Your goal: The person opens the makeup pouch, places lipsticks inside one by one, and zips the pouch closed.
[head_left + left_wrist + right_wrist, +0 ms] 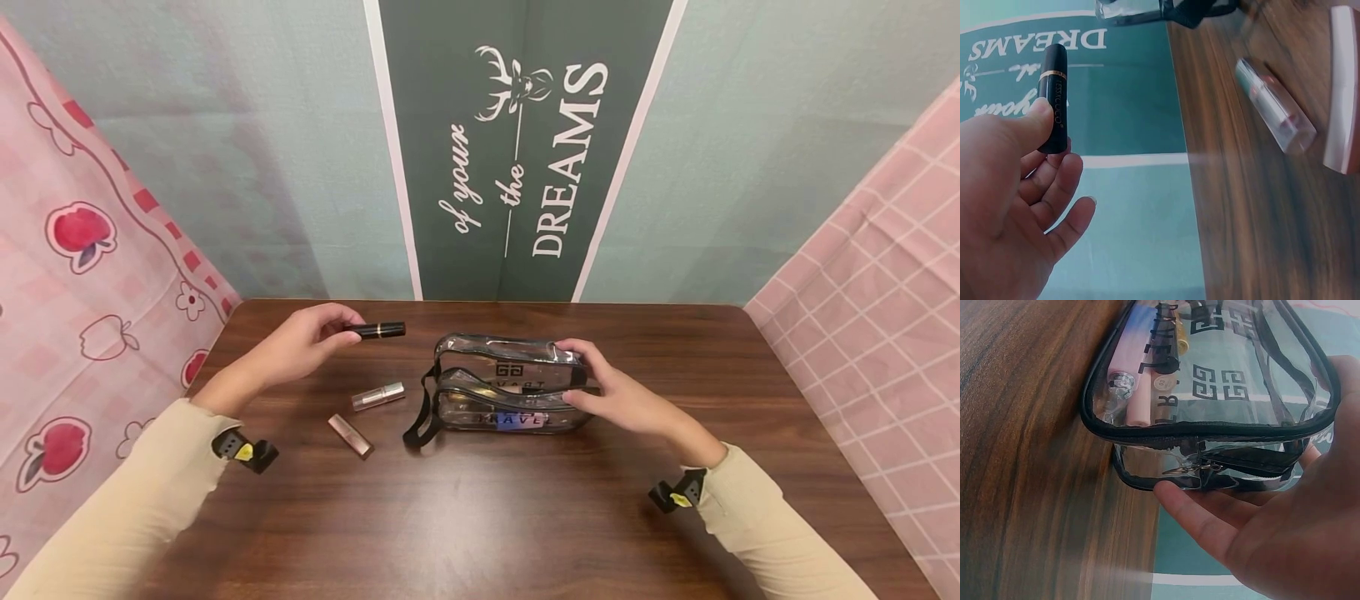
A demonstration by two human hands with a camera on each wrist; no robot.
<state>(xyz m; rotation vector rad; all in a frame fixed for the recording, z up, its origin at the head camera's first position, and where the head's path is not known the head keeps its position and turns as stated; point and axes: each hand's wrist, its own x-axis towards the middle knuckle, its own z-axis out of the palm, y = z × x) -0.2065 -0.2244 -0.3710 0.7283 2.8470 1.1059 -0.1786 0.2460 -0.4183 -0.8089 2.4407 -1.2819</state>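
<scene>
My left hand [307, 340] pinches a black lipstick tube [382, 330] with a gold band between thumb and fingers, above the table left of the bag. In the left wrist view the tube [1054, 100] points upward from the left hand [1016, 181]. My right hand [618, 396] grips the right end of a clear bag [525, 375] with black trim. The right wrist view has the right hand [1260, 531] around the bag's zipper end [1204, 465], with pink tubes [1140, 394] and other small items inside the bag.
On the brown table [510, 517], a silver-capped clear lipstick [378, 397] and a rose-coloured tube [350, 437] lie left of the bag. The bag's black strap [422, 429] extends toward them. Printed cloths hang around the table's back and sides.
</scene>
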